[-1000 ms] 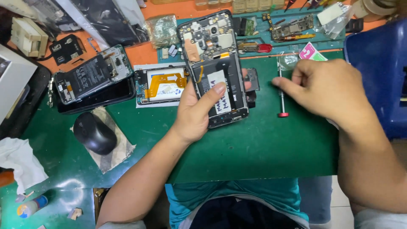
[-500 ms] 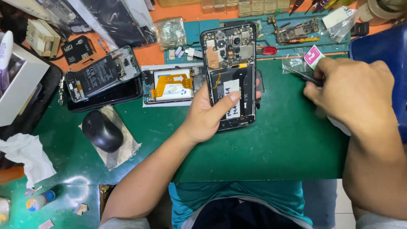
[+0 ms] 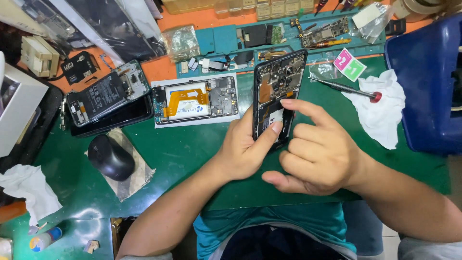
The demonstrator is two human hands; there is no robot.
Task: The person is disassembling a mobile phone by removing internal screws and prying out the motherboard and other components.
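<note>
A green mat (image 3: 192, 159) covers the near part of the bench, giving way to an orange strip (image 3: 202, 21) along the far edge. Near the middle of the mat, the left hand (image 3: 243, 149) grips an opened phone (image 3: 279, 91), lifted and tilted, thumb across its lower inside. The right hand (image 3: 317, 151) is loosely curled and holds nothing, its forefinger laid on the phone's lower edge. Just left lies a second opened phone (image 3: 195, 98) on white paper, and further left a third (image 3: 106, 94). A black round object (image 3: 110, 156) sits toward the left edge. Toward the right edge a screwdriver (image 3: 344, 88) rests by a white cloth (image 3: 380, 108), beside a blue bin (image 3: 426, 82).
</note>
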